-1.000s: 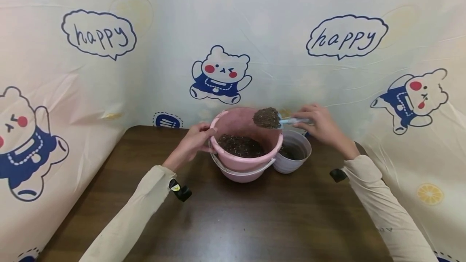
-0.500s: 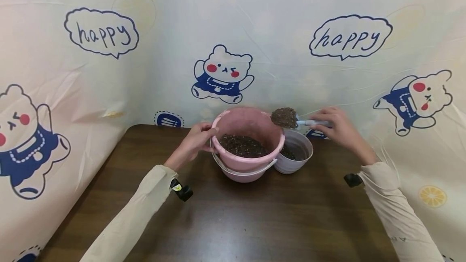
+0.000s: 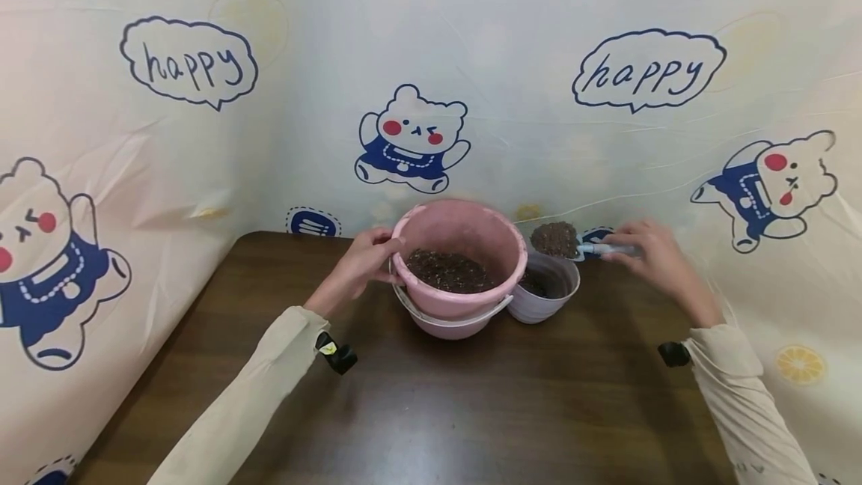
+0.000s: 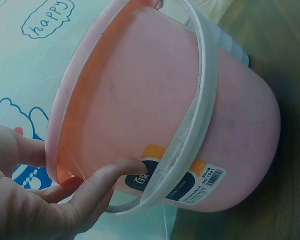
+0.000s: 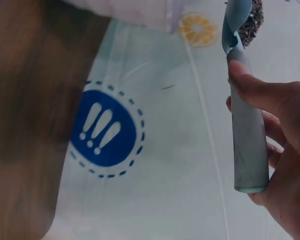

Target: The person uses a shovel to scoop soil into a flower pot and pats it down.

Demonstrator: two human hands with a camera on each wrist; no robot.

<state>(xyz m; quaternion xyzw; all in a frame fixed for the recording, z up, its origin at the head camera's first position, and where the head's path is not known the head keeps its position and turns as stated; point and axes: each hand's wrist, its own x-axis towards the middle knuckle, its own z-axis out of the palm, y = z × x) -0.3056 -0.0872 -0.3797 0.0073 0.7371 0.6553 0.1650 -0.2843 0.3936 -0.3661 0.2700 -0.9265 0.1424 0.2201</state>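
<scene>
Gripping the pink bucket (image 3: 438, 307) by its rim, our left hand (image 3: 366, 259) lays its thumb over the edge and its fingers against the outer wall, a narrow hold that probably guards against tipping or sliding. Our right hand (image 3: 656, 254), well to the bucket's right, wraps its fingers around the handle of the trowel (image 5: 250, 145), whose blade bears a heap of soil (image 3: 555, 239), roughly level, we judge, to avoid spilling. That load, right of the bucket, seems to be over the far edge of the pale pot (image 3: 536, 310), though we cannot tell how high. The pot stands just beside the bucket's right side, presumably for a short carry between them; whether they touch, we cannot tell. The trowel looks pale blue-grey, with a smooth, plain handle and a curved blade mostly hidden by its load in the head view. The heap is brown and crumbly, domed above the blade. Inside the bucket lies more dark soil with pale flecks, below the rim, while a white carrying handle (image 4: 208, 90) hangs across the bucket's outside, partly over a label (image 4: 206, 184).
</scene>
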